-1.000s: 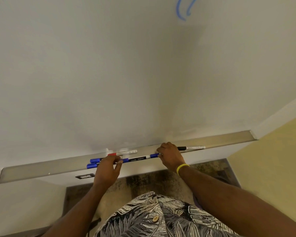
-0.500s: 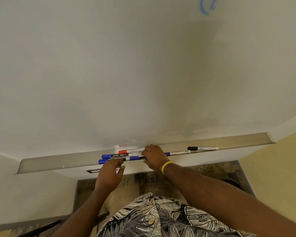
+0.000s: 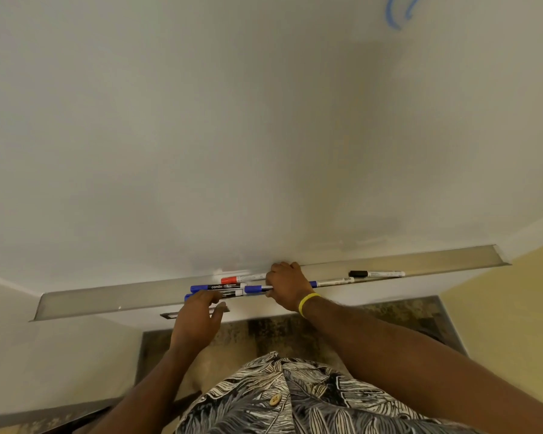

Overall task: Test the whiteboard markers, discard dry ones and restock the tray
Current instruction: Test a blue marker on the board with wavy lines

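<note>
My right hand point(image 3: 287, 285) curls round a blue-capped marker point(image 3: 254, 289) midway along the tray point(image 3: 107, 297). My left hand point(image 3: 198, 321), fingers loosely straight, touches a second marker point(image 3: 232, 295) at the front edge.

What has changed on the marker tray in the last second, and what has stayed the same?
The right hand slid left along the tray, uncovering the white-barrelled blue marker; it now covers part of the middle blue marker. Nothing was clearly picked up or let go. The left hand remains at the front blue marker; the red marker and black marker stayed put.
</note>
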### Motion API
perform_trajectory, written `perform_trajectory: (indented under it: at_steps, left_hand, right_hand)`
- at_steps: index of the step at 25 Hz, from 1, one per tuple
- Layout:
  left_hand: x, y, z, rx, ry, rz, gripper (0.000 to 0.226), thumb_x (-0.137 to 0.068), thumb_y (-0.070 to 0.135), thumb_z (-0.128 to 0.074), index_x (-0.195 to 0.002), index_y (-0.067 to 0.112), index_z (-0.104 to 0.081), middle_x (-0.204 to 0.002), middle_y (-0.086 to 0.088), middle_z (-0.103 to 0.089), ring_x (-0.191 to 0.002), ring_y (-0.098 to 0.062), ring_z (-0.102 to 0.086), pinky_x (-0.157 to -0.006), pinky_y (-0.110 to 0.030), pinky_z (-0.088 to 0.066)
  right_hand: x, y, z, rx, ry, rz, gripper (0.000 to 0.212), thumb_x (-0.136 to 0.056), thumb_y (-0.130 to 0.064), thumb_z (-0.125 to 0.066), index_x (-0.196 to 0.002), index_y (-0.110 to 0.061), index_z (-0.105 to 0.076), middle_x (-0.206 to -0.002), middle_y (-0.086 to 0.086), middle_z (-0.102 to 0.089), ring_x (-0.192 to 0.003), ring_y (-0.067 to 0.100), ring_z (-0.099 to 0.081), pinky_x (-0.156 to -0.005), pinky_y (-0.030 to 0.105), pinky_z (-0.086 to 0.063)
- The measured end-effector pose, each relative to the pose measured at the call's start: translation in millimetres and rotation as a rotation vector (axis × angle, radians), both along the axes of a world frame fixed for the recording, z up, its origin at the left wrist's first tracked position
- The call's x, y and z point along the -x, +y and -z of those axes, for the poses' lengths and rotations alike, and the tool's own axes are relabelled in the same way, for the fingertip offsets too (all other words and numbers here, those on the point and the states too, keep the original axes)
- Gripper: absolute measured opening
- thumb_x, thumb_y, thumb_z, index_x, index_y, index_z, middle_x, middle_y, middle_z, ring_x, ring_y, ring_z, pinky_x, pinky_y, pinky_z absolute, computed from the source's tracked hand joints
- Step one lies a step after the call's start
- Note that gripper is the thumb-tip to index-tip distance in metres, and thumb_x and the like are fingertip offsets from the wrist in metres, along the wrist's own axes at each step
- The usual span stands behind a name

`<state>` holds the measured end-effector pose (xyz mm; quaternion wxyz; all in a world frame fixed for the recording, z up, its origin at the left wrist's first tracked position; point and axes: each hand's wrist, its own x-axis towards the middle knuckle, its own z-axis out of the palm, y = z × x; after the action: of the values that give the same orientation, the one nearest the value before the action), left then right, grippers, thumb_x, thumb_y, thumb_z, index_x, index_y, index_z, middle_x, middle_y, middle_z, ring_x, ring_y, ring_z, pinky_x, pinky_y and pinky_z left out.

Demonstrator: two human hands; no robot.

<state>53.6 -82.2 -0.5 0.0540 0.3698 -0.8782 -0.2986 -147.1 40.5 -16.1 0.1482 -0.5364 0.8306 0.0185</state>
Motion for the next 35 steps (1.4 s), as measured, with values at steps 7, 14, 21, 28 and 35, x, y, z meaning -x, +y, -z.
perform_trajectory:
  at_steps: [7,14,21,28,35]
  left_hand:
    - [27.7,22.8,0.3,-0.013,0.078,0.219,0.032,-0.096,0.032,-0.058,-0.126,0.021,-0.057,-0.120,0.003,-0.063,-0.107,-0.011,-0.059,-0.093,-0.030,-0.050]
    - [41.8,58.0,2.3,-0.116,-0.250,0.626,0.028,-0.102,0.037,-0.040,-0.125,0.027,-0.053,-0.124,0.001,-0.061,-0.101,-0.008,-0.053,-0.090,-0.024,-0.041]
    - [54.0,93.7,3.4,-0.030,-0.314,0.730,0.033,-0.101,0.028,-0.040,-0.132,0.024,-0.048,-0.129,-0.003,-0.059,-0.113,-0.018,-0.056,-0.099,-0.031,-0.042]
    - [64.9,104.6,2.6,-0.003,-0.283,0.699,0.028,-0.100,0.024,-0.042,-0.127,0.024,-0.050,-0.125,-0.002,-0.059,-0.109,-0.018,-0.056,-0.097,-0.028,-0.040]
    - [77.5,102.6,2.5,0.011,-0.276,0.698,0.028,-0.099,0.032,-0.045,-0.126,0.027,-0.049,-0.124,0.001,-0.059,-0.108,-0.016,-0.056,-0.094,-0.026,-0.039]
  right_hand:
    - [-15.7,27.1,-26.9,0.129,-0.143,0.034,0.025,-0.094,-0.032,-0.061,-0.111,-0.014,-0.063,-0.112,0.007,-0.059,-0.102,0.026,-0.056,-0.091,0.038,-0.043]
    - [-31.5,81.2,-18.2,0.011,-0.339,-0.001,0.025,-0.096,-0.022,-0.051,-0.118,-0.011,-0.054,-0.114,0.015,-0.061,-0.099,0.034,-0.058,-0.086,0.046,-0.046]
    - [-29.5,127.1,-10.8,0.013,-0.224,0.024,0.038,-0.101,-0.045,-0.037,-0.114,-0.015,-0.056,-0.103,0.011,-0.066,-0.089,0.031,-0.062,-0.076,0.044,-0.048]
    - [-22.0,132.7,-24.3,-0.002,-0.132,0.028,0.040,-0.102,-0.046,-0.035,-0.101,-0.013,-0.056,-0.090,0.012,-0.068,-0.078,0.032,-0.062,-0.064,0.036,-0.038]
    - [-12.5,130.7,-34.0,-0.047,-0.123,0.048,0.041,-0.102,-0.045,-0.034,-0.104,-0.010,-0.057,-0.093,0.014,-0.068,-0.081,0.034,-0.063,-0.065,0.036,-0.036]
